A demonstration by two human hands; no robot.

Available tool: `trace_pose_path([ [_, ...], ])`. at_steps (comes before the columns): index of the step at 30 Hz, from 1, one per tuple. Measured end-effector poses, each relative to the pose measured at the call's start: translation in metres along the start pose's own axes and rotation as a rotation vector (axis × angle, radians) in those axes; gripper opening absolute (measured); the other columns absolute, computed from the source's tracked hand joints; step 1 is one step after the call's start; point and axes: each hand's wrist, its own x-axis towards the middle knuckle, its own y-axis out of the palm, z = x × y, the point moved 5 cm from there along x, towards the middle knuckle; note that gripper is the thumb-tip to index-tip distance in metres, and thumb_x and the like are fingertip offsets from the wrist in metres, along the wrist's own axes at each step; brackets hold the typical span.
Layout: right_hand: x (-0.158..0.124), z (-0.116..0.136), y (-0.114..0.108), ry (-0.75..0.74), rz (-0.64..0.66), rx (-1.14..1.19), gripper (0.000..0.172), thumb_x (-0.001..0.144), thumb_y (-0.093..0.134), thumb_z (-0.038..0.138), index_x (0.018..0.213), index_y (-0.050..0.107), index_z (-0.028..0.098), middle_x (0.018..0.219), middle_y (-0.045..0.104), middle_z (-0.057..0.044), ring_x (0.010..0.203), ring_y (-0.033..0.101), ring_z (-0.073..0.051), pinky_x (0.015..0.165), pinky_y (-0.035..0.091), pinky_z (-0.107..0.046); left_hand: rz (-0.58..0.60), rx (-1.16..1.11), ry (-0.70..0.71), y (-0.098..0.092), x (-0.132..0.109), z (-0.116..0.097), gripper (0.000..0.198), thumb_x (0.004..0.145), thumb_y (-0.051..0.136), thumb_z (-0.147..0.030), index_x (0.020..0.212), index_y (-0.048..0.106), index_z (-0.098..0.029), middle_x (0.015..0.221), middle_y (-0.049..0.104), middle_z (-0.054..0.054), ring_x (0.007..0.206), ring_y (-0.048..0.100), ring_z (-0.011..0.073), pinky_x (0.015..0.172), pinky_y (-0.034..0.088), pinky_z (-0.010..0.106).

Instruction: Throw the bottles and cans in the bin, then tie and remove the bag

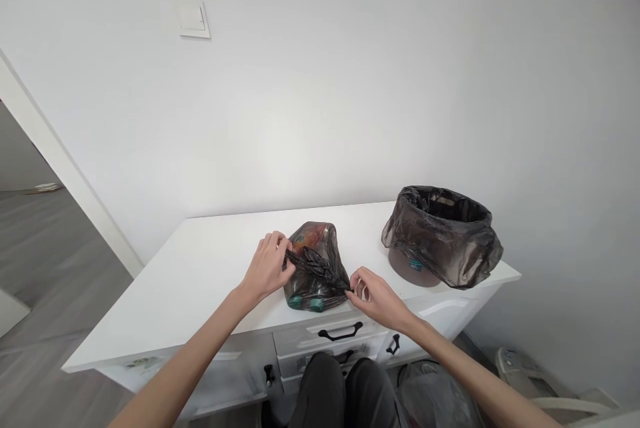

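A filled black plastic garbage bag (320, 268) lies on the white cabinet top, its gathered neck twisted across the middle. Through the thin film, orange-red and green items show, too blurred to name. My left hand (270, 261) pinches one end of the bag's neck at its left side. At the lower right of the bag, my right hand (377, 295) grips the other end between thumb and fingers. Farther right stands a brown trash can (413, 271) with a black liner (450, 241) folded over its rim.
The white cabinet (210, 248) has drawers with black handles (341, 331) facing me, close to my knees. Behind it rises a white wall with a light switch (194, 20). A translucent bag (437, 395) and a beige appliance (530, 375) are on the floor at lower right.
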Motion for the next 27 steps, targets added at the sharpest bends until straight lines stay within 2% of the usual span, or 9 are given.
trace_pose_path([
  [5, 0.004, 0.016, 0.013, -0.034, -0.049, -0.136, 0.039, 0.092, 0.067, 0.031, 0.128, 0.051, 0.025, 0.123, 0.057, -0.005, 0.074, 0.064, -0.015, 0.071, 0.052, -0.032, 0.084, -0.088, 0.206, -0.005, -0.001, -0.028, 0.033, 0.077, 0.064, -0.02, 0.109, 0.058, -0.018, 0.126, 0.054, 0.016, 0.119, 0.05, 0.0328, 0.1, 0.045, 0.047],
  [7, 0.008, 0.027, 0.018, -0.059, -0.025, -0.199, 0.033, 0.095, 0.065, 0.03, 0.125, 0.054, 0.026, 0.12, 0.06, -0.004, 0.074, 0.065, -0.016, 0.07, 0.051, -0.033, 0.109, -0.119, 0.226, -0.002, -0.002, -0.031, 0.034, 0.079, 0.068, -0.026, 0.111, 0.059, -0.019, 0.132, 0.052, 0.017, 0.126, 0.047, 0.0343, 0.105, 0.043, 0.05],
  [10, 0.012, 0.039, 0.017, -0.074, -0.04, -0.238, 0.01, 0.1, 0.058, 0.03, 0.109, 0.059, 0.025, 0.108, 0.064, -0.002, 0.072, 0.066, -0.016, 0.068, 0.05, -0.033, 0.114, -0.142, 0.198, 0.003, -0.005, -0.025, 0.019, 0.086, 0.067, -0.028, 0.104, 0.061, -0.022, 0.135, 0.054, 0.014, 0.13, 0.047, 0.033, 0.106, 0.042, 0.05],
  [12, 0.01, 0.041, 0.012, -0.08, -0.094, -0.211, 0.011, 0.103, 0.053, 0.031, 0.101, 0.061, 0.025, 0.103, 0.066, -0.002, 0.071, 0.066, -0.015, 0.067, 0.05, -0.032, 0.076, -0.164, 0.128, 0.005, -0.008, -0.016, 0.008, 0.09, 0.063, -0.025, 0.098, 0.062, -0.023, 0.132, 0.057, 0.011, 0.127, 0.049, 0.0312, 0.105, 0.043, 0.049],
  [15, 0.004, 0.037, 0.003, -0.084, -0.184, -0.117, 0.018, 0.106, 0.05, 0.034, 0.096, 0.062, 0.025, 0.1, 0.068, -0.003, 0.073, 0.067, -0.016, 0.068, 0.051, -0.031, -0.026, -0.25, -0.039, 0.006, -0.011, 0.0, 0.004, 0.09, 0.065, -0.026, 0.093, 0.065, -0.023, 0.126, 0.06, 0.01, 0.12, 0.054, 0.029, 0.103, 0.045, 0.047],
  [19, -0.005, 0.024, -0.005, -0.066, -0.272, 0.005, 0.019, 0.105, 0.052, 0.035, 0.094, 0.064, 0.024, 0.103, 0.068, -0.005, 0.082, 0.068, -0.018, 0.07, 0.053, -0.031, -0.128, -0.453, -0.292, 0.012, -0.016, 0.019, 0.012, 0.093, 0.064, -0.035, 0.094, 0.068, -0.023, 0.119, 0.061, 0.009, 0.116, 0.057, 0.0267, 0.088, 0.051, 0.038],
  [22, -0.01, 0.015, -0.005, -0.041, -0.315, 0.081, 0.022, 0.105, 0.053, 0.037, 0.093, 0.065, 0.024, 0.104, 0.067, -0.007, 0.087, 0.067, -0.019, 0.072, 0.055, -0.03, -0.185, -0.573, -0.5, 0.019, -0.021, 0.037, 0.022, 0.096, 0.059, -0.043, 0.096, 0.068, -0.023, 0.113, 0.063, 0.008, 0.107, 0.061, 0.0242, 0.079, 0.05, 0.035],
  [25, -0.012, 0.008, 0.001, -0.009, -0.303, 0.15, 0.023, 0.105, 0.054, 0.04, 0.094, 0.065, 0.023, 0.106, 0.066, -0.008, 0.091, 0.067, -0.019, 0.071, 0.055, -0.03, -0.214, -0.658, -0.697, 0.026, -0.027, 0.052, 0.03, 0.098, 0.054, -0.049, 0.097, 0.067, -0.021, 0.111, 0.066, 0.008, 0.103, 0.064, 0.024, 0.085, 0.05, 0.039],
  [27, -0.013, 0.006, 0.007, 0.02, -0.284, 0.184, 0.019, 0.104, 0.054, 0.04, 0.104, 0.064, 0.024, 0.107, 0.064, -0.008, 0.09, 0.067, -0.019, 0.068, 0.055, -0.029, -0.229, -0.682, -0.751, 0.026, -0.032, 0.055, 0.032, 0.098, 0.053, -0.05, 0.102, 0.064, -0.021, 0.115, 0.066, 0.009, 0.108, 0.064, 0.0253, 0.089, 0.05, 0.04],
])
